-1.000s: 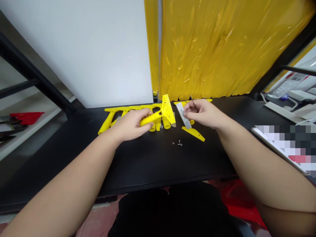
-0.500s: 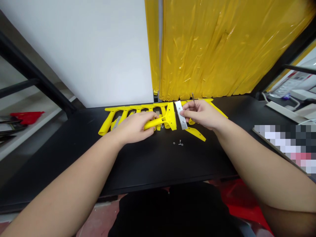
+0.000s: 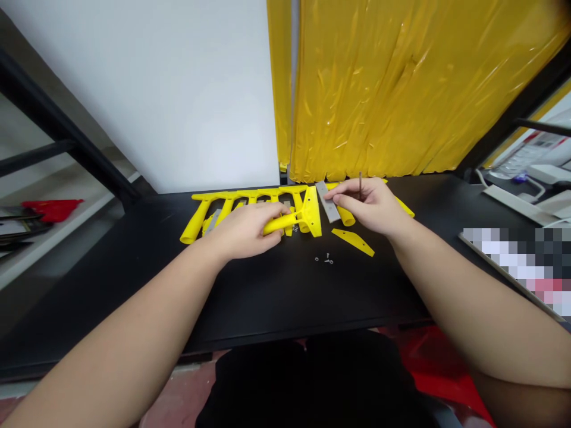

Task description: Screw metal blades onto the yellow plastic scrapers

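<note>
My left hand (image 3: 254,229) is wrapped round the handle of a yellow plastic scraper (image 3: 313,211), whose flat head points right. Just right of that head lies a grey metal blade (image 3: 329,209) with holes, tilted, its surface dull. My right hand (image 3: 370,202) reaches over the blade from the right, thumb and index fingertips at its edge. A thin dark rod (image 3: 360,184), perhaps a screwdriver or hex key shaft, sticks up from the same hand; its lower part is hidden. Nearer me lies a yellow clamp plate (image 3: 354,242) with holes. Several tiny screws and nuts (image 3: 328,260) lie left of it.
Several more yellow scrapers (image 3: 196,223) stand in a row along the back of the black table (image 3: 285,297). A white panel (image 3: 200,101) and yellow plastic sheeting (image 3: 370,89) rise behind them. Black frame posts (image 3: 96,169) flank the table; a pixelated object lies at right.
The blade has gone from raised and bright to lying lower and dull beside the scraper head. My right hand has shifted slightly right, its grip on the blade loosened. My left hand stays put.
</note>
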Demonstrator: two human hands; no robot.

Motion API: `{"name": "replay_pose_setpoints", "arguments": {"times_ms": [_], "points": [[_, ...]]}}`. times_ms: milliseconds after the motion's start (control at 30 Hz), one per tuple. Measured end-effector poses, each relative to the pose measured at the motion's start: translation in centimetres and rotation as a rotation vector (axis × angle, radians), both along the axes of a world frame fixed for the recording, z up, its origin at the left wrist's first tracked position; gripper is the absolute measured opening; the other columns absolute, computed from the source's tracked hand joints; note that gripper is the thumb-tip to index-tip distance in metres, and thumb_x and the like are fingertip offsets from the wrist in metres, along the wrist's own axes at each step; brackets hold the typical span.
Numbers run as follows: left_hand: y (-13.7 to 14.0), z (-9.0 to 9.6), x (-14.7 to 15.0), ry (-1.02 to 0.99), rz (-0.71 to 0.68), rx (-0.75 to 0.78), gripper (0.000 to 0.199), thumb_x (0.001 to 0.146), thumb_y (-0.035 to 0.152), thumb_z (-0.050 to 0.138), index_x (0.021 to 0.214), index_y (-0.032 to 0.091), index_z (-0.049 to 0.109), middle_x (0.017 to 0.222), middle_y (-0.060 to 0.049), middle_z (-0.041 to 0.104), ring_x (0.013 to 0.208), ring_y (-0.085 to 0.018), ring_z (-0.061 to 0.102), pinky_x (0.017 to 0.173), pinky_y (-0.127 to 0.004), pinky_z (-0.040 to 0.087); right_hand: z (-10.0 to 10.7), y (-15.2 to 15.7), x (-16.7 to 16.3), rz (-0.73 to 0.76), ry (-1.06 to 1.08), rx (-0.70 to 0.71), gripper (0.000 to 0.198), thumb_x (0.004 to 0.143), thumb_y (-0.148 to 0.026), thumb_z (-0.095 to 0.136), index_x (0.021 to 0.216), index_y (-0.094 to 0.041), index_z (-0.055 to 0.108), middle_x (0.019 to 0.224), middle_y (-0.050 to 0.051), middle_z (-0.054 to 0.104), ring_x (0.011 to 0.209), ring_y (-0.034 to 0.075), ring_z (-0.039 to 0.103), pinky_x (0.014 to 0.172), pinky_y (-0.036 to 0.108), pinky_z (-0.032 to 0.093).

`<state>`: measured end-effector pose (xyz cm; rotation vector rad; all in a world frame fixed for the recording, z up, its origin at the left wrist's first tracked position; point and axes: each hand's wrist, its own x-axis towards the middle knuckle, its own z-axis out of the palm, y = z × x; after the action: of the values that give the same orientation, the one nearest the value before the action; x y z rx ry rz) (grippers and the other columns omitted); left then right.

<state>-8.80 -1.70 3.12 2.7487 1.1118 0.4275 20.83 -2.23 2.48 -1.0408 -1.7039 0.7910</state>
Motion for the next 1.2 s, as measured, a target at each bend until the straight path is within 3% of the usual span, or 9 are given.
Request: {"name": "replay_pose_setpoints", "arguments": {"times_ms": [133,367,567,767,933,1200], "points": [[0.0,0.0,0.2,-0.01,0.004,0.012,0.038,0.091,0.03,0.062,0.128,0.022,0.067,0.117,-0.009,0.077,0.102,-0.028,0.071,0.095,-0.044,0.054,-0.4,0.2,-0.3,0.043,0.011,-0.032,0.027,0.082,-0.042,0.085,0.096,-0.019,0.08,0.095,0.008,0.081,0.085,0.022,0.074,0.083,0.039,0.061],[-0.2,-0.1,0.3,-0.008,0.002,0.049,0.038,0.092,0.03,0.062,0.128,0.022,0.067,0.115,-0.009,0.078,0.103,-0.028,0.073,0.094,-0.043,0.056,-1.0,0.3,-0.7,0.056,0.066,-0.139,0.047,0.073,-0.035,0.091,0.106,-0.022,0.06,0.083,0.001,0.075,0.075,0.017,0.072,0.073,0.032,0.058],[-0.3,-0.2,0.3,0.009,-0.005,0.085,0.041,0.093,0.031,0.06,0.132,0.021,0.067,0.119,-0.01,0.077,0.109,-0.031,0.073,0.093,-0.044,0.056,-1.1,0.2,-1.1,0.084,0.091,-0.22,0.049,0.069,-0.03,0.091,0.103,-0.022,0.057,0.079,-0.001,0.073,0.071,0.016,0.07,0.071,0.031,0.058],[-0.4,-0.3,0.4,0.019,-0.015,0.092,0.04,0.094,0.031,0.058,0.132,0.022,0.066,0.121,-0.01,0.077,0.106,-0.03,0.073,0.092,-0.043,0.056,-1.1,0.2,-1.6,0.05,0.11,-0.283,0.043,0.064,-0.022,0.088,0.098,-0.021,0.061,0.071,-0.004,0.068,0.064,0.013,0.066,0.064,0.027,0.054],[-0.4,-0.6,0.4,0.044,-0.029,0.111,0.041,0.095,0.031,0.058,0.135,0.023,0.065,0.118,-0.008,0.078,0.101,-0.028,0.074,0.088,-0.041,0.056,-1.9,0.5,-1.5,0.149,0.067,-0.338,0.024,0.068,-0.025,0.085,0.081,-0.02,0.066,0.073,0.001,0.072,0.067,0.016,0.067,0.067,0.03,0.056],[-1.0,-0.5,0.6,0.011,-0.099,0.118,0.065,0.094,0.022,0.055,0.159,0.031,0.05,0.133,-0.008,0.073,0.104,-0.026,0.073,0.087,-0.038,0.054,-1.3,0.0,-1.8,0.17,0.09,-0.356,0.023,0.068,-0.023,0.086,0.074,-0.019,0.065,0.068,-0.001,0.068,0.061,0.011,0.06,0.06,0.027,0.048]]}}
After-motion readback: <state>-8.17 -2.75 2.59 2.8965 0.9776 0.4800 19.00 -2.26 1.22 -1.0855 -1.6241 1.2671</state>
